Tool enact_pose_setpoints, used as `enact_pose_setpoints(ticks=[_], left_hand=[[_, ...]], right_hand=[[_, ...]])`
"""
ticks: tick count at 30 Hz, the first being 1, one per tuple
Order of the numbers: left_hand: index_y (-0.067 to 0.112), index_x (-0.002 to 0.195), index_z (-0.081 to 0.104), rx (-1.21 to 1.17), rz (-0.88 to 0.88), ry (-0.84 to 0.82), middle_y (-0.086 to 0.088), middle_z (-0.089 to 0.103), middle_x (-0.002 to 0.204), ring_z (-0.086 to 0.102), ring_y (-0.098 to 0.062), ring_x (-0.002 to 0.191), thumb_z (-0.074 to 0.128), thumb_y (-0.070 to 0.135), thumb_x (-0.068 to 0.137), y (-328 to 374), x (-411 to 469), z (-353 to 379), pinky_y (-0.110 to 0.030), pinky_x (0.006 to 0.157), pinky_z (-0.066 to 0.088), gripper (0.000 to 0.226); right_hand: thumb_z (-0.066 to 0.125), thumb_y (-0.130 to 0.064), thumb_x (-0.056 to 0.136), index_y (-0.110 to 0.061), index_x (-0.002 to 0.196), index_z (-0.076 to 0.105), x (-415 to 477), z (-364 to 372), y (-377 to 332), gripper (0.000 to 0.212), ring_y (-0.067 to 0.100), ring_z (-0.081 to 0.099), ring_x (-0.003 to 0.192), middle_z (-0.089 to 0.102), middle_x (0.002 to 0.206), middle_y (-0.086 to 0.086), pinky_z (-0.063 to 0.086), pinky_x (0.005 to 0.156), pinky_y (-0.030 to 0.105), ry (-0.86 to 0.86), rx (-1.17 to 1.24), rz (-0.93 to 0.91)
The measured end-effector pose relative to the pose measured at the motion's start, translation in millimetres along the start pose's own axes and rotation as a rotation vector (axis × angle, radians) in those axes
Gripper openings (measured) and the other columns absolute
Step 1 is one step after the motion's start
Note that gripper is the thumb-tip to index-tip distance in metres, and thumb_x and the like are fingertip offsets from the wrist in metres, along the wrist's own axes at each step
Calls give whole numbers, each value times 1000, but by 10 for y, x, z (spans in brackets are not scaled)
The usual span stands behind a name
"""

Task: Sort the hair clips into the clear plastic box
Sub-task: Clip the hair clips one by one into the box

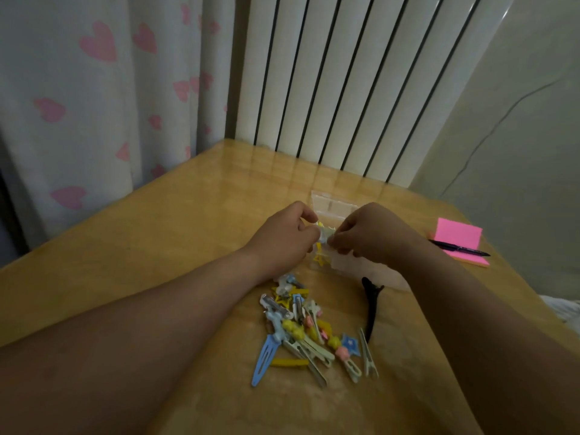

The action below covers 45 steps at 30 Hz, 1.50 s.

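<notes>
Bare forearms reach in from the near edge of the wooden desk (175,221), and between them lies the unsorted pile of hair clips (309,328): a blue snap clip (263,362) at its left, pale green and yellow clips with little charms in the middle, and a long black duckbill clip (371,309) just to its right. Judging by the size of that pile, most of the sorting is left to do.

Beyond the pile, toward the middle of the desk, the left hand (282,237) pinches a small pale clip with yellow on it (323,235); the right hand (365,233) grips the same clip from the other side, fingers curled tight. Both hold it right over the clear plastic box (332,208), whose lid stands open behind them. A few yellow clips (319,257) seem to sit inside already, though the hands cover much of the box.

Near the desk's right edge a pink sticky-note pad (459,238) lies with a black pen (459,248) across it, apart from the work.
</notes>
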<state>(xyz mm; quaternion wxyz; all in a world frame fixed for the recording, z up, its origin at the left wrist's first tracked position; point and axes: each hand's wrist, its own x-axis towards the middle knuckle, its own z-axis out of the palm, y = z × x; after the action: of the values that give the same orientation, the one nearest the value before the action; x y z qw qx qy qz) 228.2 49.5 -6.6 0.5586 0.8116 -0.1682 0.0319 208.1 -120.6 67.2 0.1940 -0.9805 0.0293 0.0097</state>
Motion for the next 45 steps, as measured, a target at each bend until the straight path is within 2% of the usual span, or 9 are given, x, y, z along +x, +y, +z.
enact_pose_setpoints(ticks=[6,10,15,18,22,35,38,41,45], left_hand=[[24,117,61,-9,5,-7,-2,70,80,71,-22,78,62,33,102,-12,-4,-1,-53,85,59,18],[26,118,62,12,34,-14,0,67,79,67,-15,74,73,41,97,18,-15,2,-40,75,55,28],[27,119,63,72,55,-40,-12,70,93,60,-10,72,77,38,94,20,-36,16,-32,71,49,31],[24,121,63,89,63,-34,-14,71,94,61,-10,73,75,31,96,37,-53,6,-30,70,49,28],[25,120,63,108,72,-35,-13,71,91,62,-13,74,74,32,96,22,-50,-7,-34,70,49,27],[27,121,63,84,87,-47,-13,70,91,60,-11,72,72,30,98,-8,-32,-9,-34,72,50,25],[27,121,64,78,81,-51,-11,70,91,59,-9,69,71,29,98,-9,-33,-9,-29,67,48,24],[27,120,64,76,81,-67,-10,69,91,57,-8,68,69,27,99,-10,-34,-9,-24,63,46,21],[27,119,63,84,66,-72,-10,68,93,57,-12,70,66,23,98,-5,-32,-5,-31,66,46,22]], right_hand=[[70,-34,100,-24,97,76,-281,77,203,11,6,66,83,73,90,-11,55,70,29,340,165,-137],[69,-33,100,-28,93,75,-603,-31,340,9,5,65,75,72,84,-10,51,63,26,374,299,-205],[70,-36,99,-31,91,75,-824,-22,488,11,5,69,69,75,79,-7,59,68,29,138,258,-228],[68,-38,101,-26,91,74,-879,-119,465,17,6,65,57,75,74,-4,53,58,22,-120,110,-224],[67,-48,99,-21,88,75,-973,-188,367,30,7,65,57,75,71,-2,54,61,26,-432,-91,-174],[68,-38,99,-13,94,80,-1149,-151,134,28,8,70,58,81,83,3,58,60,20,-561,-276,-117],[67,-32,101,-16,90,75,-1070,-258,255,22,8,69,60,78,77,1,57,62,23,-427,-8,-125],[65,-27,102,-14,88,73,-926,-222,411,20,13,71,61,76,74,2,52,59,26,21,363,-163],[65,-33,103,-20,89,75,-600,-94,437,21,7,71,64,76,76,-3,51,60,26,372,443,-144]])
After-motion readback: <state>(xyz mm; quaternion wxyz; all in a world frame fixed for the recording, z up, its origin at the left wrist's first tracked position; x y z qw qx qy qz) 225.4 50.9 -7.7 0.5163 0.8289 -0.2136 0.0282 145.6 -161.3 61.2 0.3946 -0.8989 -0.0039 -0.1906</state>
